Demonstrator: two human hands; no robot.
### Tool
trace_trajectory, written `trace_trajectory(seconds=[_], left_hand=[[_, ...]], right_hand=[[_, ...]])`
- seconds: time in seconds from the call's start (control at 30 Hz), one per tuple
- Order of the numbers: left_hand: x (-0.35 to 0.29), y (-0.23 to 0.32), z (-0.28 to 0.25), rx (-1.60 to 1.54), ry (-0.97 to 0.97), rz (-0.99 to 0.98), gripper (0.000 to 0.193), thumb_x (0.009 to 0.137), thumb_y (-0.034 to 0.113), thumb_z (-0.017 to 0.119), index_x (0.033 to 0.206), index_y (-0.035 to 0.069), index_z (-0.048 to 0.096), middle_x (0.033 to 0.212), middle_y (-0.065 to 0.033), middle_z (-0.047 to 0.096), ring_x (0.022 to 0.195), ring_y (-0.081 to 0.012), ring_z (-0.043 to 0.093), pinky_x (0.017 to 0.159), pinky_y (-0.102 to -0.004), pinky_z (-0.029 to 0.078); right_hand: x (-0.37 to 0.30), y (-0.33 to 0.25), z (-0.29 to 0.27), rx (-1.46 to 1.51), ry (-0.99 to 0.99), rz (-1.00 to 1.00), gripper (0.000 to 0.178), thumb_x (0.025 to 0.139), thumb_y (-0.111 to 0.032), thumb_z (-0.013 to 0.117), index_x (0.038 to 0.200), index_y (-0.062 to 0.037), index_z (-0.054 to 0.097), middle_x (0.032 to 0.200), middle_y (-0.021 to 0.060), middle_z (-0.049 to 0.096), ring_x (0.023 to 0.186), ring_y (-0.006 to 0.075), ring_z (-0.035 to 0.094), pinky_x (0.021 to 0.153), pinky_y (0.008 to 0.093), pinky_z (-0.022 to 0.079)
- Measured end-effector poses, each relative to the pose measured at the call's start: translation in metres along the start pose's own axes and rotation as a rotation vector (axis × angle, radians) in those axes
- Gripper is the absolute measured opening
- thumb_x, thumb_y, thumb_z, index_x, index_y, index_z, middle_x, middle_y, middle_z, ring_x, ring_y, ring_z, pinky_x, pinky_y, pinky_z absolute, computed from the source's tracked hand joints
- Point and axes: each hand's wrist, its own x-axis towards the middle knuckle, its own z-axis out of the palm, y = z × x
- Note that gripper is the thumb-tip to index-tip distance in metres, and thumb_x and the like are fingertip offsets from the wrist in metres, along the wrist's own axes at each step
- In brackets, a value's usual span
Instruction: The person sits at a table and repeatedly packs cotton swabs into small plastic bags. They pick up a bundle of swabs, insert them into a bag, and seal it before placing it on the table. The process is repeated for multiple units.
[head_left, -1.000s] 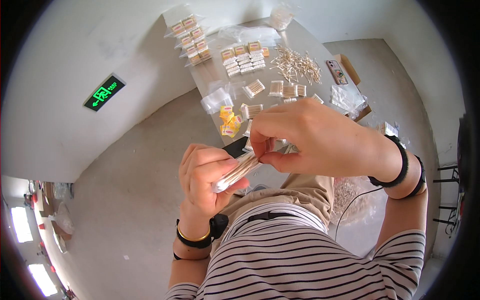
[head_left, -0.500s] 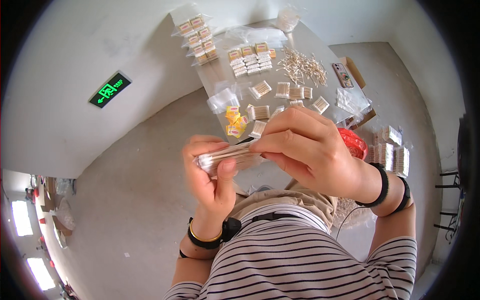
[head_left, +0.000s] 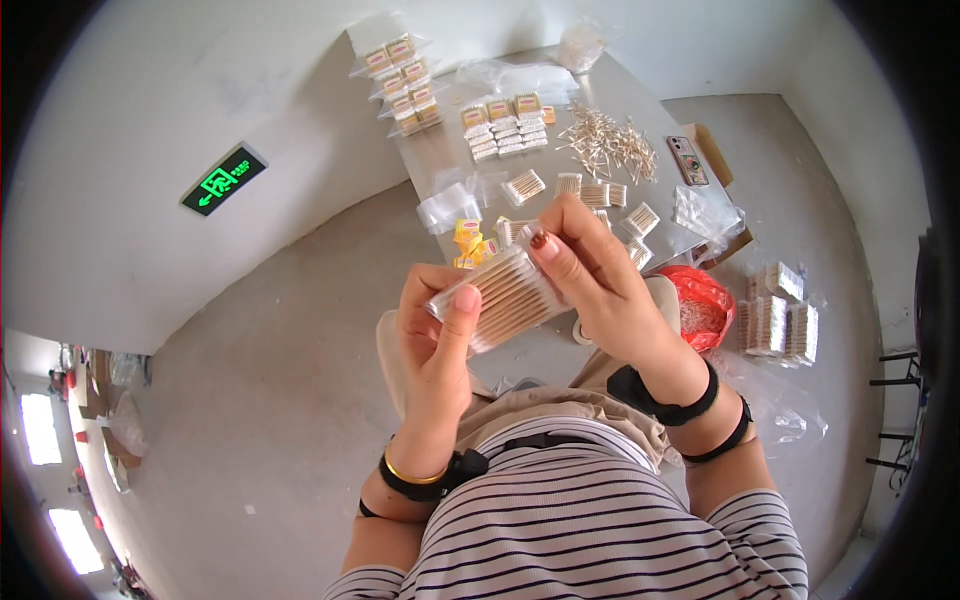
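While the left hand pinched the left end of the swab pack at frame centre and the right hand held its upper-right edge, light, even pressure seemed best for keeping the swabs flat and parallel.

Packing workshop, bare concrete floor, green exit sign, table with stacked swab packets

Clear swab pack held from both sides
Left fingers and right fingers pinch it; whether sealed is unclear.
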Motion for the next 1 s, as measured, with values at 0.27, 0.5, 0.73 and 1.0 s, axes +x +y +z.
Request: trace_trajectory(seconds=[0.27,0.5,0.73,1.0], left_hand=[[0.007,0.012,-0.014,0.145,-0.273,-0.165,0.026,0.097,0.014,0.072,0.116,-0.002,0.063,0.101,-0.0036,0.07,0.094,-0.0065,0.063,0.082,-0.0227,0.05],[0.003,-0.001,-0.019,0.201,-0.274,-0.082,0.027,0.095,0.013,0.074,0.115,-0.003,0.065,0.098,-0.0034,0.071,0.09,-0.0074,0.065,0.08,-0.0228,0.052],[0.004,0.005,-0.017,0.17,-0.163,-0.002,0.028,0.093,0.015,0.078,0.112,-0.002,0.066,0.097,-0.0049,0.072,0.086,-0.0082,0.067,0.078,-0.0242,0.053],[0.004,0.014,-0.012,0.428,-0.191,0.26,0.03,0.085,0.01,0.082,0.11,-0.001,0.069,0.1,-0.0096,0.076,0.085,-0.0161,0.073,0.079,-0.0279,0.056]], right_hand=[[0.014,-0.003,-0.009,-0.213,-0.232,0.032,0.02,0.107,-0.019,0.053,0.098,-0.0015,0.052,0.079,0.0016,0.048,0.073,0.0095,0.041,0.065,0.0276,0.038],[0.016,0.005,-0.005,-0.304,-0.316,-0.067,0.016,0.103,-0.014,0.059,0.097,0.0004,0.056,0.079,0.0082,0.055,0.07,0.0154,0.047,0.065,0.031,0.042],[0.018,-0.01,-0.013,-0.239,-0.295,0.012,0.015,0.1,-0.015,0.066,0.1,-0.0009,0.06,0.086,0.007,0.059,0.075,0.0156,0.052,0.07,0.0305,0.044],[0.007,-0.013,-0.005,-0.262,-0.119,-0.247,0.014,0.083,-0.003,0.079,0.09,-0.002,0.068,0.089,0.0049,0.058,0.082,0.0174,0.056,0.074,0.0305,0.046]])
